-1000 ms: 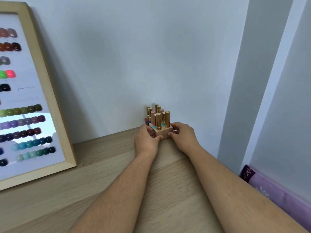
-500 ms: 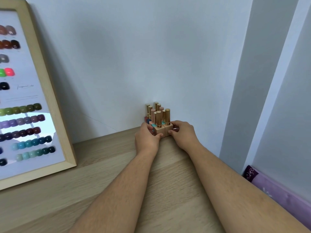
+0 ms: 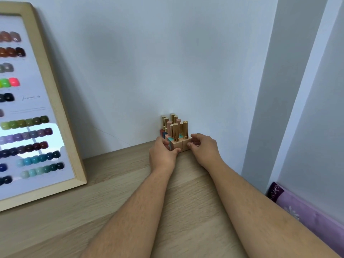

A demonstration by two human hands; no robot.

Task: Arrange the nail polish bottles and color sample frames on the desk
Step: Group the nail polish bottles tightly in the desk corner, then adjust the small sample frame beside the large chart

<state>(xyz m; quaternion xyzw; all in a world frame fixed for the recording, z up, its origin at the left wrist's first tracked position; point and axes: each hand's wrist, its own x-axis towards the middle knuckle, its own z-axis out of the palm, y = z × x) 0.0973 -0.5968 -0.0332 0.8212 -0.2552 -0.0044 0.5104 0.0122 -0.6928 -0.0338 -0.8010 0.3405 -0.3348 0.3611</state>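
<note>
A cluster of nail polish bottles (image 3: 175, 134) stands upright at the back of the desk (image 3: 115, 187), against the wall (image 3: 149, 53). The left hand (image 3: 162, 153) presses its left side, thumb on a front bottle. The right hand (image 3: 203, 148) cups its right side. A color sample frame (image 3: 61, 112) leans at far left.

Light wood-grain table (image 3: 115, 211), butted against a pale wall. On it, at the back by the wall: a tight cluster of nail polish bottles (image 3: 175, 134), upright, gold and pink caps, square bases touching one another. At the left: a wooden color sample frame (image 3: 55, 101), bottom edge on the table, top tilted back toward the wall.
</note>
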